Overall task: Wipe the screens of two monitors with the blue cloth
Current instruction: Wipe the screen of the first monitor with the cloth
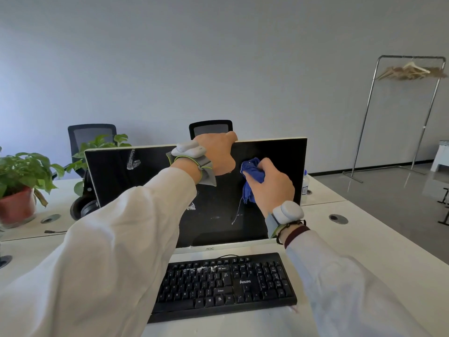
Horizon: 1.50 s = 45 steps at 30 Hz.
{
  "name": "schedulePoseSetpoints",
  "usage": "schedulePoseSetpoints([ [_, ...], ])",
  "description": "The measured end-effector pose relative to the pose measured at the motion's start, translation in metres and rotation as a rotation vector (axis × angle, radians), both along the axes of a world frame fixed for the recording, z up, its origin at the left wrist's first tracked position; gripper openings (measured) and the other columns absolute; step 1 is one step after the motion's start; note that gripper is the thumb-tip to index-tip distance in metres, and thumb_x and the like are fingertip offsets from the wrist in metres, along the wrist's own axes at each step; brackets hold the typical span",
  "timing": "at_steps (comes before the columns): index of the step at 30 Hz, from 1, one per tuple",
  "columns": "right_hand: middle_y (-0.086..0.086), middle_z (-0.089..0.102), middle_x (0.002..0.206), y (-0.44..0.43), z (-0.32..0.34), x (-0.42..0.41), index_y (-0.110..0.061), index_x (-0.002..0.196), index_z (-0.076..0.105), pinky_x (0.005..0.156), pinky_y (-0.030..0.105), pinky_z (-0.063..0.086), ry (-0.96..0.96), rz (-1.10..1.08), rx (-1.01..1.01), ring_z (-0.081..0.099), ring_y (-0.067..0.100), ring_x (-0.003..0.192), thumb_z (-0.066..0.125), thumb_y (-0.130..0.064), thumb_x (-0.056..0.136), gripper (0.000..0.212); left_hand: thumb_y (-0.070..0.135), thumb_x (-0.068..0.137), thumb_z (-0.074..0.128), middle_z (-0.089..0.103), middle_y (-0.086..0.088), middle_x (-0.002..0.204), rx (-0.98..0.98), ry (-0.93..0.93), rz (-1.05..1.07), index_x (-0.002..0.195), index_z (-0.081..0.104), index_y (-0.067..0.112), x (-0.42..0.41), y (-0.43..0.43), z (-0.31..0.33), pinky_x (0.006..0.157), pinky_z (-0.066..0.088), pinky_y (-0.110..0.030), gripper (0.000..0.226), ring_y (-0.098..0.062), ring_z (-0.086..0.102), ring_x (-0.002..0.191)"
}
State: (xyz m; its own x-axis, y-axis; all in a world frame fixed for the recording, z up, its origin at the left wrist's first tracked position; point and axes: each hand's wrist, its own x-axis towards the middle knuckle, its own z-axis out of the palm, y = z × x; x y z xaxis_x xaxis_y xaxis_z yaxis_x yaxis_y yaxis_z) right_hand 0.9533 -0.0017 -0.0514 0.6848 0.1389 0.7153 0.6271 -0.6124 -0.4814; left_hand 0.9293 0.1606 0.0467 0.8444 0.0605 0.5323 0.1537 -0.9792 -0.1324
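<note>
The left hand (pixel 220 152) has its grip closed over the top edge of the AOC monitor (pixel 279 161), fingers hidden behind it. The right hand (pixel 273 183) clenches the bunched blue cloth (pixel 251 172) against the dark, smeared screen. A black PHILIPS keyboard (pixel 226 285) lies on the white tabletop (pixel 364 239) below.

black keyboard (pixel 226 285), potted plant (pixel 21 181), two office chairs (pixel 91 137), clothes rack (pixel 401 113)

surface: white desk (pixel 364 251) | on it: monitor (pixel 279 154), keyboard (pixel 226 285), potted plant (pixel 17 205), bottle (pixel 305 186)
</note>
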Motion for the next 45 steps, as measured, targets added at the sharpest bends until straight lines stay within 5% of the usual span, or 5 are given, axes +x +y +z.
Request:
schedulePoseSetpoints([
  [7,-0.005,0.066,0.088,0.000,-0.057,-0.005,-0.020,0.111,0.057,0.062,0.016,0.050,0.103,0.053,0.048,0.054,0.007,0.063,0.064,-0.048,0.091,0.036,0.027,0.061,0.060,0.050,0.008,0.067,-0.012,-0.055,0.063,0.097,0.048,0.032,0.008,-0.004,-0.005,0.061,0.043,-0.031,0.039,-0.016,0.045,0.054],
  [21,-0.005,0.059,0.070,0.007,0.035,-0.003,-0.024,0.089,0.054,0.059,0.030,0.042,0.005,-0.006,0.121,0.054,0.018,0.063,0.056,-0.054,0.089,0.029,0.035,0.072,0.051,0.057,0.008,0.078,0.021,-0.035,-0.071,0.102,0.047,0.029,-0.009,-0.003,0.001,0.063,0.046,-0.030,0.031,-0.020,0.053,0.065],
  [30,-0.005,0.061,0.084,0.000,-0.012,-0.010,-0.020,0.106,0.055,0.059,0.012,0.038,0.000,0.022,-0.070,0.054,0.010,0.064,0.060,-0.048,0.093,0.032,0.029,0.065,0.060,0.056,0.008,0.075,-0.053,-0.002,0.008,0.107,0.050,0.032,-0.008,-0.008,0.000,0.064,0.045,-0.030,0.043,-0.019,0.054,0.066],
  [40,-0.006,0.055,0.072,0.001,0.041,-0.010,-0.025,0.092,0.052,0.060,0.029,0.038,0.023,-0.017,0.054,0.054,0.020,0.065,0.055,-0.053,0.091,0.028,0.026,0.077,0.064,0.063,0.004,0.110,-0.083,0.102,-0.095,0.126,0.052,0.026,-0.036,-0.011,0.015,0.082,0.052,-0.036,0.050,-0.026,0.063,0.100],
  [45,-0.005,0.059,0.082,-0.008,0.001,-0.003,-0.022,0.102,0.052,0.057,0.017,0.035,0.028,0.021,-0.037,0.058,0.015,0.066,0.057,-0.050,0.094,0.029,0.005,0.088,0.058,0.064,-0.003,0.119,-0.067,-0.059,0.323,0.120,0.063,0.019,-0.031,-0.010,0.009,0.094,0.041,-0.039,0.035,-0.030,0.059,0.115],
])
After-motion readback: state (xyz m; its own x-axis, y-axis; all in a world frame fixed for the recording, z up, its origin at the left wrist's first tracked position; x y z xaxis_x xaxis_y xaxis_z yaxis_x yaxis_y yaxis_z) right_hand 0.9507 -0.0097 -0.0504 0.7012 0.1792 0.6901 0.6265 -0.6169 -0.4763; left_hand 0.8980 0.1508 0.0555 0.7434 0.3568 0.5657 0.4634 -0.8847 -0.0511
